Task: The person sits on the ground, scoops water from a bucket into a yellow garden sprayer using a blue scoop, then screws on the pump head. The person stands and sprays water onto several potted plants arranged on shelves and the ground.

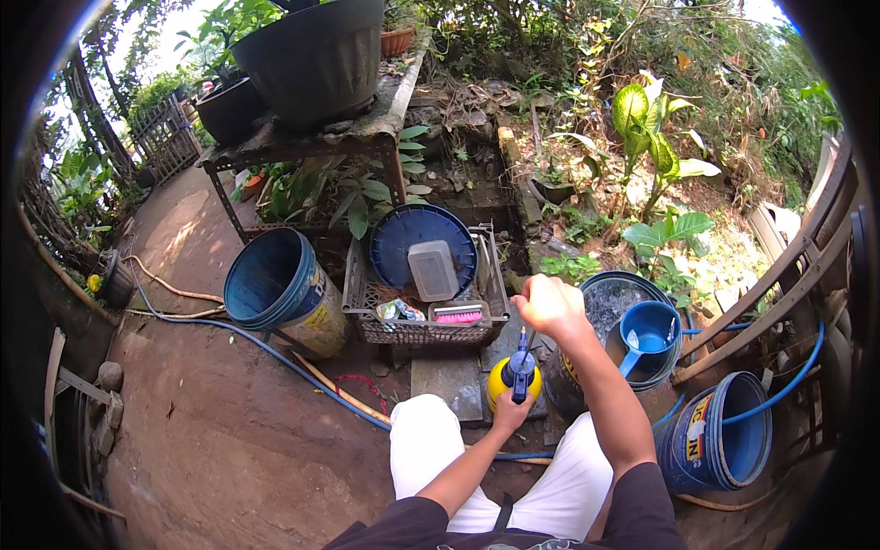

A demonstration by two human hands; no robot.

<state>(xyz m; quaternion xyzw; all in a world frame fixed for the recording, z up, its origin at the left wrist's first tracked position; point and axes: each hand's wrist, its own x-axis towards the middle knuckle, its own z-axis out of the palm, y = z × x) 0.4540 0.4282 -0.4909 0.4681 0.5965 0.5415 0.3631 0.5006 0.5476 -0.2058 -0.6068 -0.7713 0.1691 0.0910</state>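
- The left hand (510, 410) is clenched around the blue pump head (521, 370) of a yellow spray bottle (502, 380); fingers wrap the neck from the near side.
- The right hand (550, 307) is closed in a fist directly above the bottle, gripping what appears to be the thin pump rod (524, 341) rising from the blue head. The fist hides the rod's top, so the grasp itself is judged, not plainly seen.
- Governing relation: the bottle stands upright, its long axis vertical, running from the left hand up to the right fist. Both hands lie on that one axis, the left lower and nearer the body, the right higher and farther out.
- The bottle rests on a grey stone slab (451, 378) on the ground, just ahead of the person's knees in white trousers (423, 440).
- Just right of the bottle stands a water-filled bucket (598, 295) with a blue dipper (647, 332) in it.
- Beyond the slab sits a grey plastic crate (423, 328) holding a blue round lid (403, 240), a clear container (433, 269) and a pink brush (458, 315).
- Left of the crate, a blue bucket (275, 286) lies tilted; a blue hose (266, 346) runs past it over the dirt.
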